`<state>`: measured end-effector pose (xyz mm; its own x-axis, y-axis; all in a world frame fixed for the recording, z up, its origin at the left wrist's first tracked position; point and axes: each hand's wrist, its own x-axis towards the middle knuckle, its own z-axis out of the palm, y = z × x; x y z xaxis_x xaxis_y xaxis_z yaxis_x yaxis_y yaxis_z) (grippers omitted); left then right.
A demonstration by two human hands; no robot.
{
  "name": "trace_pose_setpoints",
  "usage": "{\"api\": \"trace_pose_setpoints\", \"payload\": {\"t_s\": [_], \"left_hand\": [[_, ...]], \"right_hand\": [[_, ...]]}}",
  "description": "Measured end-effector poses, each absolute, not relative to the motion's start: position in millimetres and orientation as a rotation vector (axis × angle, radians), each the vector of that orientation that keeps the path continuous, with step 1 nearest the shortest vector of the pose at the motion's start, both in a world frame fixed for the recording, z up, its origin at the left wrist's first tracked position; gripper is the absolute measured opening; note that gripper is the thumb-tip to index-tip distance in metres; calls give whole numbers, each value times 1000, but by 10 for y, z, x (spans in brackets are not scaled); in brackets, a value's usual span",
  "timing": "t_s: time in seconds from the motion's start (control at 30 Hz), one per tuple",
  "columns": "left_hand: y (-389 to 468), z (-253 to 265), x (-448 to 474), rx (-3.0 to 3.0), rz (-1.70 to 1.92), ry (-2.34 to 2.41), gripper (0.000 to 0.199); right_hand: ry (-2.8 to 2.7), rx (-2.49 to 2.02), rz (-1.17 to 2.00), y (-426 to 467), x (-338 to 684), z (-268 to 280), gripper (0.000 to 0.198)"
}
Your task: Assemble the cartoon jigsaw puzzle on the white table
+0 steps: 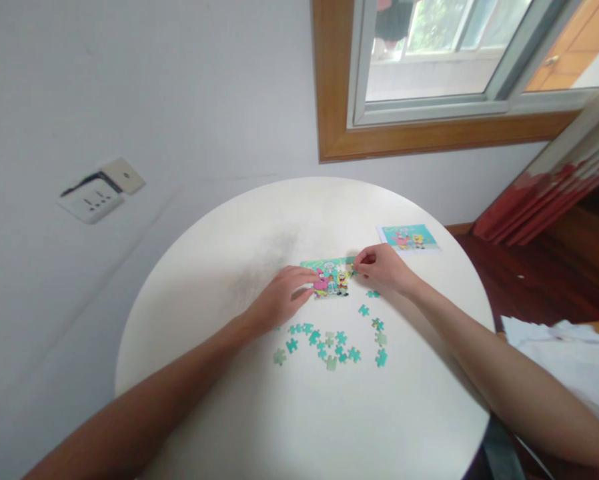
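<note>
While the right hand (374, 262) seems to pinch a jigsaw piece (351, 270) between thumb and forefinger at the right side of the SpongeBob jigsaw (324, 285), the left hand (283, 297) rests at its left side, thumb and fingers apart. Toward the white round tabletop's (179, 307) far edge, the jigsaw looks partly built, its cartoon figures joined. Loose green pieces (340, 338), not yet fitted, lie scattered toward the near edge. A matching picture card (410, 237) lies by the far-right edge.
</note>
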<state>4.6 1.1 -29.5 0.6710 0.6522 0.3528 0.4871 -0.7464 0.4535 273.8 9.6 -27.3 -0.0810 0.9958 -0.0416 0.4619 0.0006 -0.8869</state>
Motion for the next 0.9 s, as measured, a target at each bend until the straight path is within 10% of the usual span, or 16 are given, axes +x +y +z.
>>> {"api": "trace_pose_setpoints", "payload": {"t_s": [0.9], "left_hand": [[-11, -325, 42, 2653, 505, 882, 33]], "right_hand": [[-1754, -1634, 909, 124, 2768, -364, 13]]}}
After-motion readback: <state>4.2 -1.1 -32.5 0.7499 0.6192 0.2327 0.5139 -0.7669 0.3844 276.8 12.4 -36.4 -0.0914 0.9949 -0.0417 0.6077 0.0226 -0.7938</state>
